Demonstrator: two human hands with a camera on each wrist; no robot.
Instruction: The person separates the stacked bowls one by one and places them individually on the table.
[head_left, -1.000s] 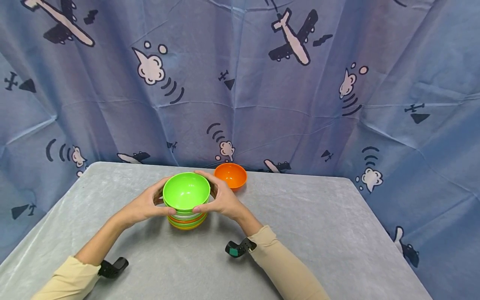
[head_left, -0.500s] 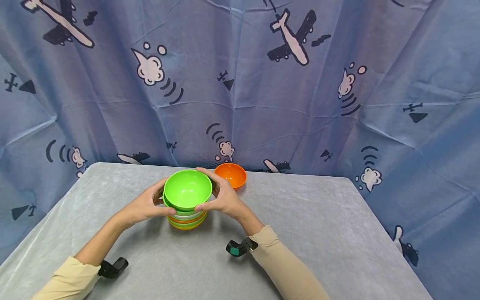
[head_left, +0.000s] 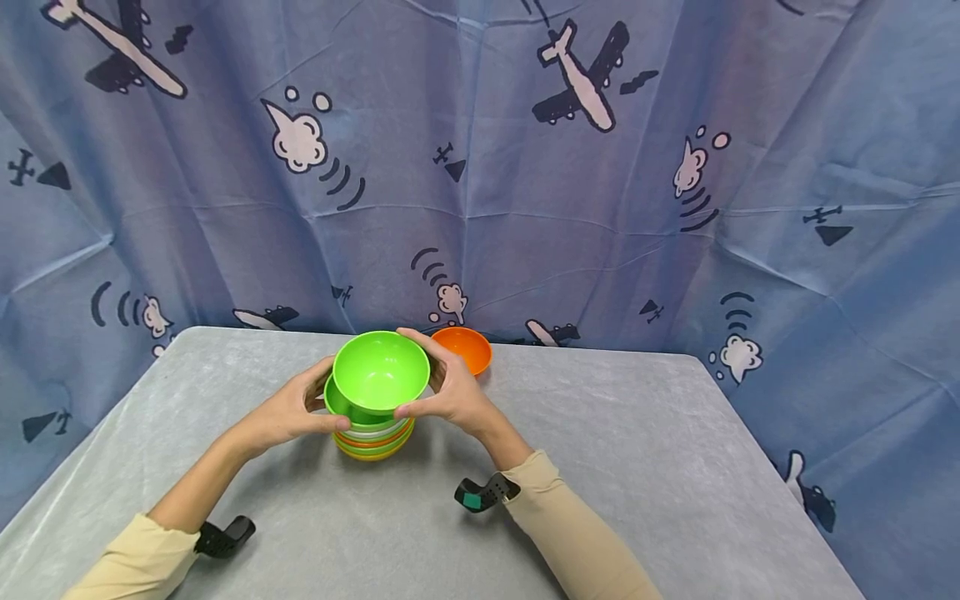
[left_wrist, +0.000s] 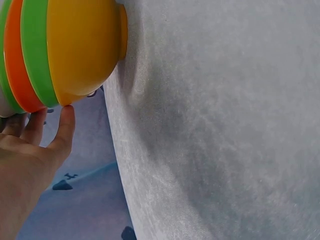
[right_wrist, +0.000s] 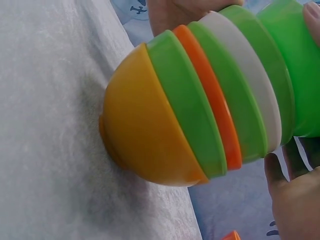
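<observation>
Grey table: green bowl pinched at right side in right grip; left grip curled round bowl stack below.

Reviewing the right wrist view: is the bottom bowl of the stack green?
No, the bottom bowl is yellow, and a green bowl sits nested just above it.

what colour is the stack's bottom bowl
The bottom bowl is yellow, leaning orange; it shows best in the right wrist view.
</observation>
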